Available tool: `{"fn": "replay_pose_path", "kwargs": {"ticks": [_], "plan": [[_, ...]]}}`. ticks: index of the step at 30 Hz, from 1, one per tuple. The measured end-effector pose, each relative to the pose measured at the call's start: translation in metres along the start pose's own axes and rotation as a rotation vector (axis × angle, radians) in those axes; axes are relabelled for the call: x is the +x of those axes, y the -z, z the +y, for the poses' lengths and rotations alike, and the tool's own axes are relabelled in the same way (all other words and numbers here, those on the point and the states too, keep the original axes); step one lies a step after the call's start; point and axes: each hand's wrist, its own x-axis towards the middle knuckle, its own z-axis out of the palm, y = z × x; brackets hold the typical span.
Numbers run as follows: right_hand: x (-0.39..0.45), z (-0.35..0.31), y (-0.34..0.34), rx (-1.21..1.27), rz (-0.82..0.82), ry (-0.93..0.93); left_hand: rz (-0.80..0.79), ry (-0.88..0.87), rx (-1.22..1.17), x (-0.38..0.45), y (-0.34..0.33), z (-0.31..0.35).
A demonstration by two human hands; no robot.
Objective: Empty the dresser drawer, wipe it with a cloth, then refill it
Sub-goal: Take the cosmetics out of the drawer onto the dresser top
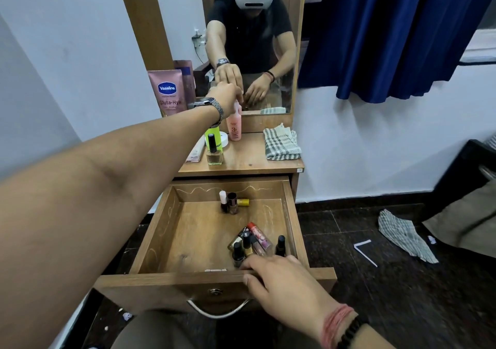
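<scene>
The wooden drawer (161, 230) stands pulled out below the dresser top (252, 158). Inside it, several nail polish bottles (248, 244) lie clustered near the front right, and three small bottles (232, 202) stand at the back. My left hand (228, 97) reaches far over the dresser top and grips the top of a pink bottle (234, 127) standing by the mirror. My right hand (279, 281) rests on the drawer's front edge, fingers over the rim and thumb on the outer face. A folded checked cloth (281, 143) lies on the dresser top at the right.
On the dresser top stand a Vaseline tube (167, 92), a neon green container (214, 136), a nail polish bottle (214, 152) and a white jar (224, 138). A mirror (255, 40) rises behind. Blue curtain (389, 34) hangs right; another checked cloth (405, 236) lies on the dark floor.
</scene>
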Motion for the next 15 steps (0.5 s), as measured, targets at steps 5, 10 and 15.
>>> {"fn": "replay_pose_path", "kwargs": {"ticks": [5, 10, 15], "plan": [[0.0, 0.0, 0.0, 0.003, 0.006, 0.004, 0.005, 0.001, 0.007, -0.003, 0.003, -0.001], [0.0, 0.0, 0.0, -0.002, 0.005, 0.006, 0.056, -0.071, 0.019, -0.01, 0.017, 0.002], [0.0, -0.001, 0.002, 0.017, 0.015, 0.007, 0.154, -0.225, -0.013, -0.047, 0.034, 0.022]]}}
